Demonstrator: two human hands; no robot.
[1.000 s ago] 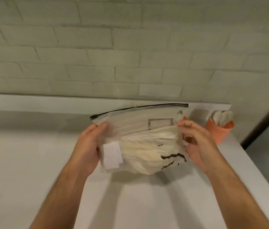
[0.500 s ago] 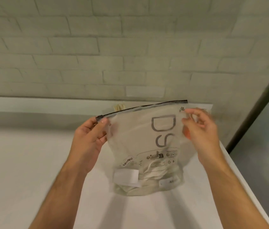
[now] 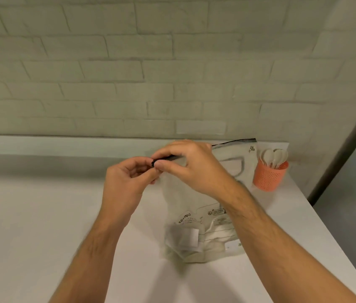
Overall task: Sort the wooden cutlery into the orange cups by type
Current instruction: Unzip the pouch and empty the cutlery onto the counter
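- Both hands, left hand (image 3: pixel 127 184) and right hand (image 3: pixel 191 169), pinch the bag (image 3: pixel 196 215) top corner, mid-frame.
- Spoons (image 3: pixel 274 157) already stand in the orange cup (image 3: pixel 268 177), right side.
- More cutlery seems left inside the bag.

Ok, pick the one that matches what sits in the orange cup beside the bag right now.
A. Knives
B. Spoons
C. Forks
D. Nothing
B: rounded pale spoon bowls stick up out of the orange cup at the table's far right.
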